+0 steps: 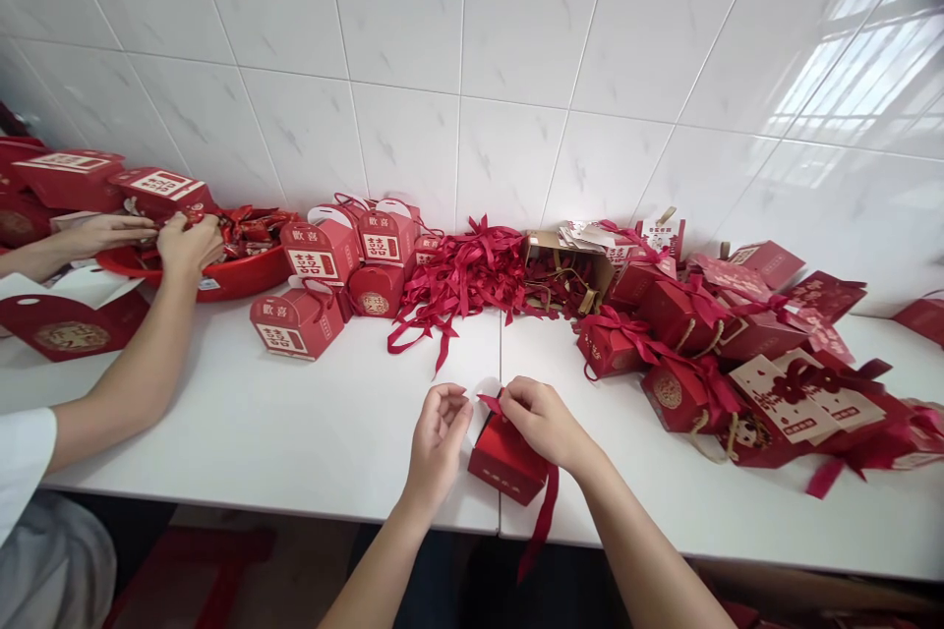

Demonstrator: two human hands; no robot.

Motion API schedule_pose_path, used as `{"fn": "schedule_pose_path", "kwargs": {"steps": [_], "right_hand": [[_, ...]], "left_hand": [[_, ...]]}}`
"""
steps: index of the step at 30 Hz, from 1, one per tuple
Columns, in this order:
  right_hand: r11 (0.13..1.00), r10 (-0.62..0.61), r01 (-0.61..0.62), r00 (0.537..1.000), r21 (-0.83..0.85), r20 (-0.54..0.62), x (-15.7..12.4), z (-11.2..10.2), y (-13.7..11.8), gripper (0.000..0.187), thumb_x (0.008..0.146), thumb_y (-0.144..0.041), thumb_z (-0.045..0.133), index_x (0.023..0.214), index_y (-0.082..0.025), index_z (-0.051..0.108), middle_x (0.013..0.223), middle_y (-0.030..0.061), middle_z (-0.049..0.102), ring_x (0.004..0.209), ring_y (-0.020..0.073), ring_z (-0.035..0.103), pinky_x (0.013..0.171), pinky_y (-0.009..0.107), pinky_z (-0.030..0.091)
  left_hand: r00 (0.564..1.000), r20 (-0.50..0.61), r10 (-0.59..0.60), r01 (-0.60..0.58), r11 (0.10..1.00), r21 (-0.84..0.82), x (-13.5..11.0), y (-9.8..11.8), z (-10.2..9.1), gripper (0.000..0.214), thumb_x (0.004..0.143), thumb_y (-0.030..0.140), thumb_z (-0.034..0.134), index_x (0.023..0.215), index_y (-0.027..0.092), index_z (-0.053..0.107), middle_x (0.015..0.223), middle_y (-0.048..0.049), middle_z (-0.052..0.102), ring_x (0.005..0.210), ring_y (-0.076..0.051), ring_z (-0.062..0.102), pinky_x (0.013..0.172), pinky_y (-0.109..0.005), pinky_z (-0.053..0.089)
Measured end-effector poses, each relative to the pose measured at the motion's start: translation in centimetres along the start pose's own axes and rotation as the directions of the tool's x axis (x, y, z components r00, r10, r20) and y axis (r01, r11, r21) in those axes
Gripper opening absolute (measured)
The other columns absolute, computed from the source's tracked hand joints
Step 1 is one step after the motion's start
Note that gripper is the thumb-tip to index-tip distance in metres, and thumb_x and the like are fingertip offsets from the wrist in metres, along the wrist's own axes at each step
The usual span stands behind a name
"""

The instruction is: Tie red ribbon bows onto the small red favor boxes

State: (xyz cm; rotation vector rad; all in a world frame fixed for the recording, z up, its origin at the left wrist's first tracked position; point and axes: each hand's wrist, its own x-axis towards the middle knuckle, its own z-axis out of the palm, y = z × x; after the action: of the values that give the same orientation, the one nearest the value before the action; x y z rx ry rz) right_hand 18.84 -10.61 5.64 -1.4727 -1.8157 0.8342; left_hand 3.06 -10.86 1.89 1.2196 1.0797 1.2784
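A small red gift box stands at the near edge of the white table. A red ribbon runs over its top and hangs down past the table edge. My right hand rests on top of the box with fingers pinched on the ribbon. My left hand hovers just left of the box, fingers curled and apart, holding nothing I can see.
A heap of loose red ribbons lies against the tiled wall. Finished ribbon-tied boxes pile up on the right, plain red boxes on the left. Another person's hands work over a red bowl at far left.
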Motion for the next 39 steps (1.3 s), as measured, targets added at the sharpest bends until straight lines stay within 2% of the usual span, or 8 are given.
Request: {"fn": "schedule_pose_path", "kwargs": {"steps": [7,12,18,21,25,29,35,39], "right_hand": [[0.994,-0.099,0.100,0.995,-0.035,0.033,0.1,0.2,-0.1,0.023,0.085,-0.018,0.044,0.062,-0.019,0.047,0.071,-0.0002,0.054,0.070,0.0144,0.051,0.067,0.027,0.038],[0.985,-0.164,0.163,0.986,-0.053,-0.012,-0.4,-0.3,-0.6,0.023,0.089,-0.022,0.044,0.068,-0.019,0.056,0.079,0.0025,0.057,0.075,0.0156,0.055,0.071,0.029,0.043],[0.990,-0.023,0.085,0.888,0.116,-0.458,-4.9,-2.7,2.6,0.028,0.091,-0.041,0.047,0.110,-0.024,0.059,0.116,0.0083,0.057,0.110,0.0229,0.054,0.089,0.035,0.044],[0.969,0.156,-0.056,0.893,0.239,-0.421,-7.5,-2.6,5.3,0.031,0.091,-0.046,0.045,0.104,-0.023,0.061,0.110,0.0089,0.061,0.106,0.0244,0.057,0.090,0.038,0.045],[0.924,0.200,-0.100,0.949,0.369,-0.243,-8.5,-0.5,6.3,0.032,0.087,-0.047,0.054,0.108,-0.023,0.055,0.115,0.0099,0.058,0.105,0.0237,0.059,0.090,0.038,0.048],[0.887,0.214,-0.105,0.956,0.450,-0.199,-8.0,1.5,5.5,0.032,0.085,-0.045,0.059,0.108,-0.023,0.052,0.116,0.0085,0.056,0.092,0.0190,0.061,0.082,0.034,0.052],[0.896,0.199,-0.095,0.959,0.433,-0.201,-7.7,1.5,6.0,0.031,0.088,-0.047,0.052,0.105,-0.021,0.053,0.090,0.0022,0.054,0.056,0.0092,0.042,0.054,0.025,0.039],[0.948,0.144,-0.061,0.958,0.312,-0.248,-7.5,0.3,6.0,0.028,0.087,-0.044,0.055,0.105,-0.021,0.053,0.074,-0.0027,0.041,0.059,0.0112,0.037,0.055,0.024,0.034]], "left_hand": [[0.991,0.112,-0.070,0.078,0.995,-0.064,0.3,0.2,0.4,0.027,0.084,0.047,0.051,0.096,0.022,0.047,0.066,0.0045,0.052,0.063,-0.013,0.052,0.062,-0.025,0.044],[0.962,0.273,-0.013,-0.048,0.975,0.217,2.0,0.5,-0.1,0.032,0.085,0.044,0.049,0.065,0.019,0.048,0.060,0.0028,0.049,0.059,-0.013,0.050,0.059,-0.023,0.041],[0.990,-0.131,0.052,0.072,0.606,0.792,4.7,-0.5,-6.7,0.018,0.076,0.030,0.056,0.062,0.018,0.057,0.076,-0.0100,0.061,0.085,-0.032,0.058,0.079,-0.044,0.042],[0.949,-0.257,0.184,0.100,0.596,0.796,5.4,-0.6,-8.0,0.015,0.078,0.031,0.054,0.082,0.017,0.060,0.102,-0.0161,0.060,0.108,-0.039,0.049,0.089,-0.053,0.035],[0.979,0.102,0.175,-0.202,0.868,0.454,4.5,-0.5,-4.7,0.024,0.083,0.042,0.053,0.095,0.021,0.056,0.104,-0.0074,0.059,0.102,-0.024,0.056,0.089,-0.037,0.043],[0.917,0.400,0.005,-0.114,0.961,0.251,3.1,-0.6,-1.4,0.022,0.084,0.042,0.054,0.089,0.021,0.052,0.089,-0.0019,0.055,0.083,-0.017,0.055,0.072,-0.027,0.046],[0.853,0.511,-0.105,-0.018,0.973,0.230,2.8,0.1,-2.8,0.023,0.087,0.039,0.054,0.076,0.019,0.051,0.069,0.0034,0.045,0.065,-0.011,0.043,0.062,-0.024,0.037],[0.884,0.462,-0.068,-0.081,0.952,0.295,3.3,1.5,-3.7,0.022,0.082,0.037,0.059,0.073,0.018,0.057,0.070,0.0018,0.051,0.066,-0.012,0.045,0.063,-0.025,0.037]]}}
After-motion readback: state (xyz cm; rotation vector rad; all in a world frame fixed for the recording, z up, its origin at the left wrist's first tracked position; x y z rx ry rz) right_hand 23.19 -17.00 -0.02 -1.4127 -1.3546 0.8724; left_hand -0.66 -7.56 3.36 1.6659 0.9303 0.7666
